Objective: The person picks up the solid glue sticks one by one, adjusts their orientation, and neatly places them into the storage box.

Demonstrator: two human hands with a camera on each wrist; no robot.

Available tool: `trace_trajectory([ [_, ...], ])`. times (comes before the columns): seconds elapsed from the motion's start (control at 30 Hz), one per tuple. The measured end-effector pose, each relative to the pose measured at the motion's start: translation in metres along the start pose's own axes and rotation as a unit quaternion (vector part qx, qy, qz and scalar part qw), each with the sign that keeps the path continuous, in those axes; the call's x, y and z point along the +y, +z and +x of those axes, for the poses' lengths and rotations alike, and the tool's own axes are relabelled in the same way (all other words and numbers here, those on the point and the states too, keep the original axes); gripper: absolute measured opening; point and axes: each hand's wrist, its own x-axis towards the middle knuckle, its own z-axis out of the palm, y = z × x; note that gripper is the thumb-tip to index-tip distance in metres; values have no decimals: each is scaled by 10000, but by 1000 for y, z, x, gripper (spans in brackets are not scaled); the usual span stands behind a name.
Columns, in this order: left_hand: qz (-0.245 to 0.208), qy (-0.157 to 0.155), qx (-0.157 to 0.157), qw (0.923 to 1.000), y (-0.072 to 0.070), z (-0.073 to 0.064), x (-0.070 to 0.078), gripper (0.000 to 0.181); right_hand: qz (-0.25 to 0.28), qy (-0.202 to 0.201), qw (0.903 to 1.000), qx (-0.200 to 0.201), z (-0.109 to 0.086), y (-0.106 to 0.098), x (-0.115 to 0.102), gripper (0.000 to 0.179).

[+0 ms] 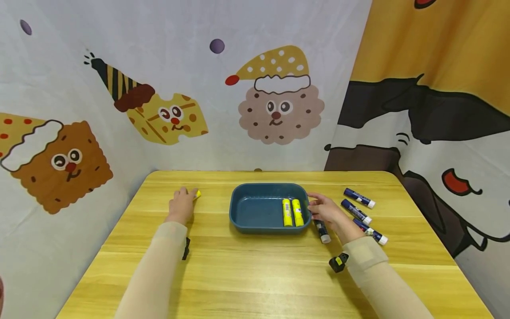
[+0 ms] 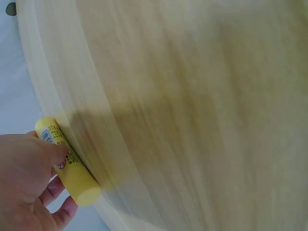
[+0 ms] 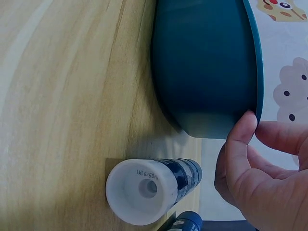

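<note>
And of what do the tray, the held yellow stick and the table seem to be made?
Tray: probably plastic, smooth with low sheen; rounded corners look moulded, though ceramic is possible.
Yellow stick: likely plastic, smooth, judging by its evenly coloured, printed surface.
Table: wood or wood-look laminate, smooth, faintly shiny; streaked grain shows, but I cannot tell which.

Tray point(image 1: 256, 212): smooth plastic, faint sheen. Table point(image 1: 247, 274): smooth wood-grain, satin. Yellow stick point(image 2: 81, 182) at tray's 9 o'clock, dark sticks point(image 1: 356, 211) at 3 o'clock: smooth plastic. Curtain point(image 1: 223, 119), 12 o'clock: matt cloth, lightly creased.
</note>
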Motion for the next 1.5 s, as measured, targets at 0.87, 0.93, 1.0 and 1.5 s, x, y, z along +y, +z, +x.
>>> trace_trajectory([
  [0.87, -2684, -286, 290, 9624, -27, 4, 26, 61, 56, -13, 10000, 21, 1, 2, -3, 52],
  [0.93, -2883, -256, 353, 9565, -30, 6, 31, 61, 65, -15, 10000, 9, 1, 2, -4, 53],
  [1.0, -3079, -317, 341, 9503, -33, 6, 36, 62, 67, -9, 10000, 3, 0, 2, -5, 53],
  [1.5, -4608, -1024, -293, 8811, -58, -4, 97, 63, 57, -77, 9999, -103, 0, 0, -1, 54],
])
